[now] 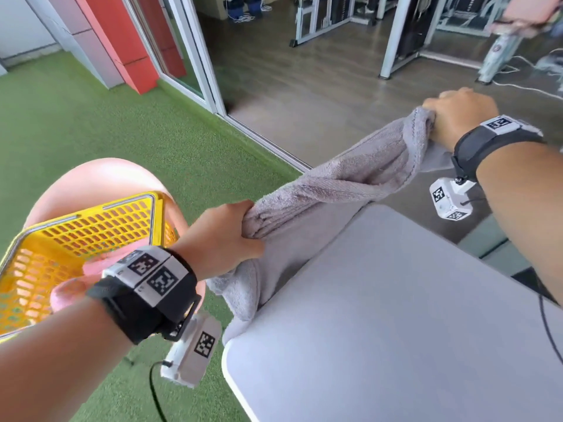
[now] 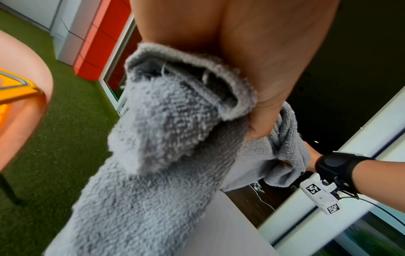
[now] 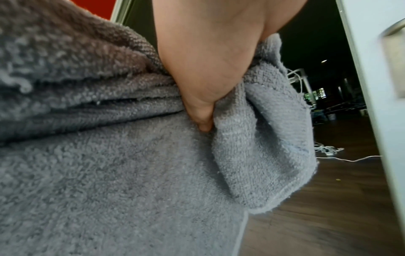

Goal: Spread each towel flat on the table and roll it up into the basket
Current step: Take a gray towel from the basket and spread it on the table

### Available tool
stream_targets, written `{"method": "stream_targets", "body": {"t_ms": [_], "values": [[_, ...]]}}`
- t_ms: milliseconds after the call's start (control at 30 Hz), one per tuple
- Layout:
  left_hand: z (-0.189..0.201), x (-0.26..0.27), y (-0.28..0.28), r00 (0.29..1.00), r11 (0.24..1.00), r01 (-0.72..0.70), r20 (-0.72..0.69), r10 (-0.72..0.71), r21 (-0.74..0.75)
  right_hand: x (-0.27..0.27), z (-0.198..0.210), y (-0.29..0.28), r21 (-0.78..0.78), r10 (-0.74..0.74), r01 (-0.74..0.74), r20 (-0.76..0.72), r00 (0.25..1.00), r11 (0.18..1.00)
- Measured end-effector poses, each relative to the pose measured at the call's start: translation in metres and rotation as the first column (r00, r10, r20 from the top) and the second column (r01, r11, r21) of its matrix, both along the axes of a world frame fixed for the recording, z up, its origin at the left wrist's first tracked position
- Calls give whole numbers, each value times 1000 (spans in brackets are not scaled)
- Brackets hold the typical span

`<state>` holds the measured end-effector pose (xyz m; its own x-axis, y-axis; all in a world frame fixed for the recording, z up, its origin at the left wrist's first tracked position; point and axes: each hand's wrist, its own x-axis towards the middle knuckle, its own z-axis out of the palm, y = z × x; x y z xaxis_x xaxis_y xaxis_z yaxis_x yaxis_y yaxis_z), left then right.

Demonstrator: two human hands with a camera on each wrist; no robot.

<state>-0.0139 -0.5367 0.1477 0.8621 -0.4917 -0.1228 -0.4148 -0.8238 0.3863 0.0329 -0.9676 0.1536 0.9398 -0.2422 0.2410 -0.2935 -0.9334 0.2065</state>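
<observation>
A grey towel (image 1: 341, 181) hangs stretched in the air between my two hands, past the far left corner of the white table (image 1: 396, 315). My left hand (image 1: 225, 236) grips its bunched near end; the loose part (image 2: 142, 173) drapes down beside the table's edge. My right hand (image 1: 457, 114) grips the far end, with folds (image 3: 252, 138) of cloth spilling past the fingers (image 3: 201, 117). The yellow basket (image 1: 76, 239) sits on a pink stool (image 1: 100, 181) to the left, with something pink inside it.
Green artificial turf (image 1: 122, 132) covers the floor on the left. A sliding door track (image 1: 268, 141) leads to a dark wooden floor with metal frames and cables beyond. A red pillar (image 1: 128, 41) stands at the back left.
</observation>
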Motion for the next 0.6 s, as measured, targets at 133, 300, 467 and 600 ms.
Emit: {"method": "stream_targets", "body": {"t_ms": [133, 300, 467, 600], "values": [[-18, -40, -21, 992, 997, 76, -97, -79, -28, -54, -21, -24, -3, -77, 77, -80, 994, 997], [-52, -104, -20, 955, 982, 191, -229, -187, -4, -140, -65, -31, 55, -139, 156, -239, 961, 986], [-83, -158, -11, 946, 964, 266, -193, -258, 16, -230, -77, -15, 74, -246, 273, -259, 934, 959], [-91, -203, -3, 941, 942, 333, -72, -330, 29, -301, -59, -4, 90, -287, 318, -256, 923, 944]]}}
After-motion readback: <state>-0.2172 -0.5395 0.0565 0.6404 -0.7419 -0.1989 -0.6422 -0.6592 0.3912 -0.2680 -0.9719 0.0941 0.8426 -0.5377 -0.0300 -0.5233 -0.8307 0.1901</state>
